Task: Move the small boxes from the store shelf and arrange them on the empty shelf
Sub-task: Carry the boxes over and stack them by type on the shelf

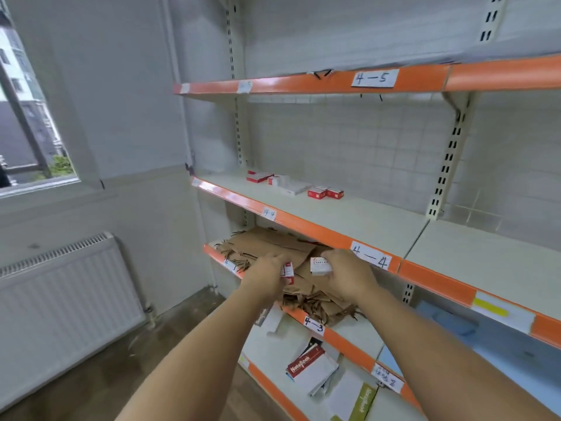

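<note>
Left hand: while it reaches over the brown paper bags (273, 247), the left hand (267, 275) holds a red-and-white box (287, 272) in curled fingers (277, 259).
Right hand: the right hand (349, 275) pinches a white staples box (320, 265).
Above the fingers: more small boxes (296, 185) lie on shelf 4-4 (379, 220).
Below the fingers: notebooks (306, 364).

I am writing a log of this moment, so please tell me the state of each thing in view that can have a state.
Left hand: holds a small red and white box.
Right hand: holds a small white staples box.
Shelf 4-4: carries a few small boxes lying near the back.
Shelf 4-3: carries brown paper bags lying flat in a pile.
Bottom shelf: notebooks lying loose.
</note>
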Demonstrator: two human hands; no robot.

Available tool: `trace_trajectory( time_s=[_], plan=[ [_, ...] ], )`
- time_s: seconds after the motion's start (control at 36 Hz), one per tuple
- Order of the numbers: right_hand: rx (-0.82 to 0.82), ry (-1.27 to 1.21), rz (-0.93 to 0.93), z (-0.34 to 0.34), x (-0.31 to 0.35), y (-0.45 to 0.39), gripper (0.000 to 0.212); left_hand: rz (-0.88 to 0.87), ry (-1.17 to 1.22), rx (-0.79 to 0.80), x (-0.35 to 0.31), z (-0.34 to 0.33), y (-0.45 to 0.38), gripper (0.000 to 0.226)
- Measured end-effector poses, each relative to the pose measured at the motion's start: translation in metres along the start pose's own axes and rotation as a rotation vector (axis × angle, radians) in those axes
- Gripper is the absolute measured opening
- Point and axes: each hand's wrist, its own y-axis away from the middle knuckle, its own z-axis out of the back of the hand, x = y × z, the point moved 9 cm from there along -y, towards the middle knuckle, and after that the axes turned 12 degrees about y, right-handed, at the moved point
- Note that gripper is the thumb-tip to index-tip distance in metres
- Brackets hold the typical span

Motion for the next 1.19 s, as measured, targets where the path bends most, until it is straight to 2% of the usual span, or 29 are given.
trace_trajectory(
  time_s=[0.31,0.44,0.61,0.75,0.94,1.19],
  plan=[
    [-0.021,-0.026,0.077,-0.032,0.054,-0.111,0.037,0.084,-0.031,-0.069,0.089,0.038,-0.053,0.04],
    [-0.015,-0.002,0.088,-0.037,0.055,-0.17,0.045,0.103,-0.077,-0.082,0.109,0.053,-0.096,0.041],
    [-0.039,0.001,0.072,-0.036,0.044,-0.232,0.039,0.089,-0.064,-0.101,0.121,0.071,-0.155,0.045],
    [-0.049,-0.004,0.03,-0.037,0.036,-0.271,0.04,0.049,-0.034,-0.098,0.131,0.074,-0.193,0.049],
    [-0.027,0.035,-0.035,-0.054,0.03,-0.319,0.043,-0.006,-0.004,-0.129,0.156,0.084,-0.255,0.041],
    [-0.009,0.036,-0.25,-0.073,0.023,-0.366,0.046,-0.15,-0.077,-0.011,0.183,0.083,-0.345,0.046]
  ],
)
